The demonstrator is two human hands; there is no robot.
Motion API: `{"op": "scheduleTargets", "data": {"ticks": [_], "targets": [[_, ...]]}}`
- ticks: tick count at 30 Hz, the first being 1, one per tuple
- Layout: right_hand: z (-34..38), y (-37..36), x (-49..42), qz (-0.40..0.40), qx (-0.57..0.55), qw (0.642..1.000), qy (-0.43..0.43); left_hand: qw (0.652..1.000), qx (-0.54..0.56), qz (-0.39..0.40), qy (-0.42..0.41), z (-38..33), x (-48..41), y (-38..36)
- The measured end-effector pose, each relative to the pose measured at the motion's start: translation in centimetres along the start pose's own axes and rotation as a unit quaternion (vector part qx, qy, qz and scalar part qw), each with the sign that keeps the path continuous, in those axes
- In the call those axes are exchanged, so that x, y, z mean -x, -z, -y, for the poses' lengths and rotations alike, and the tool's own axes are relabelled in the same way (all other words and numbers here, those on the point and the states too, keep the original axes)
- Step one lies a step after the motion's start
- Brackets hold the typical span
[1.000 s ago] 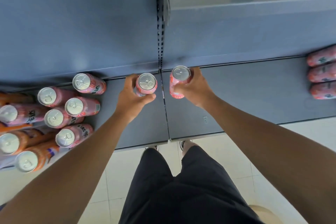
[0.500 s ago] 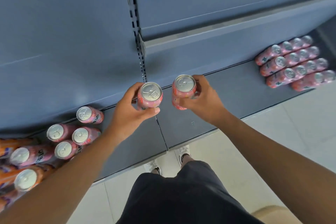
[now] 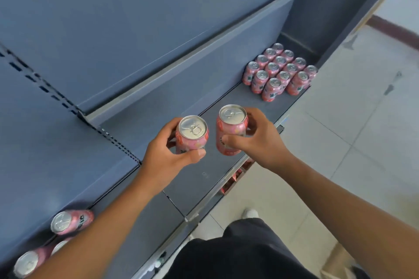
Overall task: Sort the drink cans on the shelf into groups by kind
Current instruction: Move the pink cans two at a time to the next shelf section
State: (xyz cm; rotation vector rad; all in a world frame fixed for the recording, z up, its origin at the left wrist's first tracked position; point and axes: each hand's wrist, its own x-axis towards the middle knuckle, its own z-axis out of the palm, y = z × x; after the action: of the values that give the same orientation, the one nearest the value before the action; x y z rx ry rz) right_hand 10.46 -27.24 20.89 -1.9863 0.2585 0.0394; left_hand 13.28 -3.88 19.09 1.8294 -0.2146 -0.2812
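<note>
My left hand [image 3: 165,154] grips a pink drink can [image 3: 192,135] upright, fingers and thumb wrapped round its side. My right hand [image 3: 258,140] holds a second pink can [image 3: 231,128] of the same look just to the right. Both cans hang above the dark grey shelf [image 3: 199,179], near its middle. At the shelf's far right end stands a tight block of several matching pink cans [image 3: 278,72]. At the lower left, a few paler pink cans [image 3: 68,222] remain, partly hidden by my left forearm.
An upper shelf edge [image 3: 192,52] juts out above the lower shelf. A slotted upright [image 3: 118,142] divides the back panels. A tiled floor [image 3: 351,120] lies to the right, and red items [image 3: 235,176] show under the shelf's front lip. My dark shorts fill the bottom.
Both hands carried their cans rightward along the shelf. The view swung right, so the block of pink cans came closer and the mixed cans on the left slid mostly out of sight.
</note>
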Motion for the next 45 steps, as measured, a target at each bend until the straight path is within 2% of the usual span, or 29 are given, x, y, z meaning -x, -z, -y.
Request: {"op": "scheduleTargets", "data": {"ticks": [14, 22, 28, 45], "targets": [[-8.7, 22.1, -0.2, -0.120, -0.066, 0.991, -0.003, 0.993, 0.027, 0.100, -0.047, -8.9, -8.7, -23.1], [-12.3, 30.1, -0.6, -0.190, -0.077, 0.978, -0.034, 0.984, 0.038, 0.161, -0.061, -11.6, -12.9, -31.2], [-14.0, 32.4, -3.7, -0.200, -0.084, 0.974, -0.058, 0.985, 0.043, 0.161, -0.049, -11.6, -17.0, -33.9], [-14.3, 33.8, -17.7, -0.179, -0.061, 0.978, -0.083, 0.982, 0.037, 0.185, -0.015, -9.2, -30.5, -34.4]]}}
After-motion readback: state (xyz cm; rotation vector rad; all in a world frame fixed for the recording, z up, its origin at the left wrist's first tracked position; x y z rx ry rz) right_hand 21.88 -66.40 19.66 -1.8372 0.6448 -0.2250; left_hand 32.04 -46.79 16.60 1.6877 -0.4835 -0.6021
